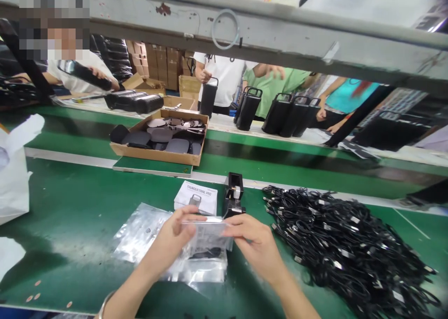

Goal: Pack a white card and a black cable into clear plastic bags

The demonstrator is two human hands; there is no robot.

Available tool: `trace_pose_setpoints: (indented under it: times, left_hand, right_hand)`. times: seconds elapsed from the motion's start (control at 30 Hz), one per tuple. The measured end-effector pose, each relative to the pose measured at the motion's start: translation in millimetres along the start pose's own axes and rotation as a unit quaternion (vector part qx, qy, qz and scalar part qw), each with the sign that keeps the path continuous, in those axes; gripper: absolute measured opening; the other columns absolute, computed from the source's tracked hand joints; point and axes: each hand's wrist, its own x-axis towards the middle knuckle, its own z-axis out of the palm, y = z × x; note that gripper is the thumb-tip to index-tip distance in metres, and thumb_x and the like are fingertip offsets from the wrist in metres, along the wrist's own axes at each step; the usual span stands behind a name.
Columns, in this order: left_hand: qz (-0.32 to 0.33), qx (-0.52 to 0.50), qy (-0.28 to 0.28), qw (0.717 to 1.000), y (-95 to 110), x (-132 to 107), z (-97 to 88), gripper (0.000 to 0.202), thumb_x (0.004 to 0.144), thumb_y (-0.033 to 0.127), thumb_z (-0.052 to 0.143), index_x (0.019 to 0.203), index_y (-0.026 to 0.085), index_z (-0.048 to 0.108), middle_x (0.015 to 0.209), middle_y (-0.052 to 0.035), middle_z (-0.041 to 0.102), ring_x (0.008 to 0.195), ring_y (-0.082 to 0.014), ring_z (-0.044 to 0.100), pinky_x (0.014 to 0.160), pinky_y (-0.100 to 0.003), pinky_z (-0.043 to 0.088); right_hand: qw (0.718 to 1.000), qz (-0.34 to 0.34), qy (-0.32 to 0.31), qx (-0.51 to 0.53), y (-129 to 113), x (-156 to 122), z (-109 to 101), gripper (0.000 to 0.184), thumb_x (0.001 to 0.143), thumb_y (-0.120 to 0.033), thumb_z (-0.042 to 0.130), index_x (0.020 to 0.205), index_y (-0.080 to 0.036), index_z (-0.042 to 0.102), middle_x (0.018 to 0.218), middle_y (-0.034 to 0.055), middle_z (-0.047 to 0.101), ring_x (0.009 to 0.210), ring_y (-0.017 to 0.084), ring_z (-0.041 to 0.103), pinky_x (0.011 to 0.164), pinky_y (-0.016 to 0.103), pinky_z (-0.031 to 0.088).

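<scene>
My left hand point(182, 230) and my right hand point(250, 237) pinch the two sides of a clear plastic bag point(206, 235) along its upper edge. Something black, perhaps a cable, and a pale sheet show through the bag's film. Beneath and to the left lie more flat clear bags point(142, 230) on the green table point(70, 202). Just beyond my hands is a stack of white printed leaflets point(196, 196) reading "Thunder Trail Pro". A black tape dispenser point(234, 195) stands to its right.
A large heap of black USB cables point(343, 244) covers the right side. Across the table, a cardboard tray point(157, 158) holds dark flat parts. Several black handled speaker-like units point(248, 111) stand behind, near several co-workers. A grey beam point(280, 31) crosses overhead; white plastic point(16, 179) lies left.
</scene>
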Motion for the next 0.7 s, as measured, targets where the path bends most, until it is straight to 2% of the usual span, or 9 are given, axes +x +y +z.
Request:
trace_pose_setpoints:
  times: [0.07, 0.13, 0.2, 0.33, 0.43, 0.5, 0.57, 0.63, 0.7]
  left_hand:
    - [-0.007, 0.082, 0.02, 0.996, -8.4, 2.0, 3.8, 0.033, 0.07, 0.048, 0.061, 0.079, 0.016, 0.058, 0.07, -0.0022, 0.065, 0.064, -0.0168, 0.059, 0.059, -0.026, 0.044]
    - [0.007, 0.13, 0.058, 0.99, -15.6, 3.0, 5.7, 0.032, 0.072, 0.048, 0.058, 0.064, 0.016, 0.055, 0.058, 0.0016, 0.057, 0.056, -0.0136, 0.053, 0.055, -0.024, 0.042]
    - [0.028, 0.144, 0.087, 0.985, -19.9, 3.1, 6.0, 0.035, 0.072, 0.048, 0.056, 0.058, 0.017, 0.051, 0.055, 0.0036, 0.052, 0.054, -0.0122, 0.05, 0.054, -0.023, 0.04]
    - [0.051, 0.142, 0.108, 0.983, -21.4, 2.1, 5.5, 0.035, 0.072, 0.048, 0.056, 0.057, 0.018, 0.049, 0.055, 0.0044, 0.049, 0.055, -0.0123, 0.049, 0.054, -0.022, 0.041]
    - [0.049, 0.129, 0.106, 0.985, -22.6, 1.6, 5.5, 0.032, 0.073, 0.047, 0.055, 0.061, 0.018, 0.052, 0.059, 0.0029, 0.054, 0.059, -0.014, 0.052, 0.057, -0.023, 0.043]
    - [0.044, 0.12, 0.106, 0.986, -24.7, 1.7, 5.4, 0.031, 0.073, 0.047, 0.055, 0.064, 0.018, 0.053, 0.061, 0.0019, 0.056, 0.061, -0.0147, 0.054, 0.058, -0.024, 0.044]
    - [0.039, 0.111, 0.109, 0.987, -27.4, 2.3, 5.1, 0.031, 0.073, 0.047, 0.055, 0.065, 0.018, 0.053, 0.063, 0.0013, 0.057, 0.062, -0.0152, 0.054, 0.058, -0.024, 0.044]
    - [0.038, 0.106, 0.108, 0.988, -29.4, 3.4, 4.7, 0.03, 0.074, 0.047, 0.055, 0.065, 0.018, 0.052, 0.063, 0.0014, 0.057, 0.062, -0.0153, 0.054, 0.058, -0.023, 0.044]
    - [0.039, 0.109, 0.105, 0.988, -29.8, 4.5, 4.6, 0.029, 0.075, 0.046, 0.054, 0.066, 0.018, 0.051, 0.062, 0.0024, 0.055, 0.062, -0.0145, 0.053, 0.057, -0.023, 0.043]
  right_hand:
    - [0.999, 0.027, 0.021, -0.021, 1.2, 1.6, -3.0, 0.026, 0.08, -0.011, 0.045, 0.09, -0.024, 0.066, 0.098, 0.0041, 0.063, 0.088, 0.015, 0.059, 0.075, 0.028, 0.046]
    - [0.986, 0.122, 0.096, -0.061, 5.6, 6.7, -7.5, 0.021, 0.082, -0.023, 0.045, 0.095, -0.021, 0.061, 0.1, 0.0069, 0.061, 0.079, 0.016, 0.059, 0.069, 0.029, 0.045]
    - [0.953, 0.238, 0.163, -0.088, 14.0, 14.5, -11.2, 0.022, 0.081, -0.035, 0.047, 0.087, -0.019, 0.061, 0.091, 0.0067, 0.06, 0.067, 0.015, 0.057, 0.062, 0.028, 0.043]
    - [0.93, 0.337, 0.145, -0.033, 33.4, 29.9, -9.1, 0.033, 0.071, -0.046, 0.056, 0.053, -0.018, 0.057, 0.059, 0.001, 0.055, 0.05, 0.014, 0.053, 0.051, 0.026, 0.038]
    - [0.923, 0.358, 0.139, 0.035, 37.9, 32.4, -0.1, 0.032, 0.071, -0.048, 0.055, 0.06, -0.018, 0.058, 0.054, -0.0012, 0.055, 0.04, 0.012, 0.05, 0.044, 0.024, 0.037]
    - [0.916, 0.365, 0.147, 0.083, 35.3, 28.0, 7.1, 0.032, 0.075, -0.048, 0.05, 0.07, -0.018, 0.059, 0.07, 0.0021, 0.062, 0.048, 0.013, 0.057, 0.049, 0.025, 0.044]
    - [0.915, 0.35, 0.157, 0.127, 31.4, 19.9, 14.5, 0.03, 0.075, -0.046, 0.051, 0.071, -0.017, 0.061, 0.093, 0.0071, 0.063, 0.074, 0.017, 0.063, 0.065, 0.028, 0.048]
    - [0.925, 0.317, 0.164, 0.129, 29.1, 10.3, 20.8, 0.026, 0.073, -0.041, 0.056, 0.065, -0.018, 0.063, 0.109, 0.0095, 0.057, 0.104, 0.022, 0.053, 0.081, 0.029, 0.044]
    - [0.939, 0.294, 0.162, 0.074, 29.2, 0.9, 24.0, 0.024, 0.073, -0.038, 0.057, 0.06, -0.018, 0.063, 0.112, 0.0107, 0.054, 0.116, 0.024, 0.042, 0.085, 0.029, 0.041]
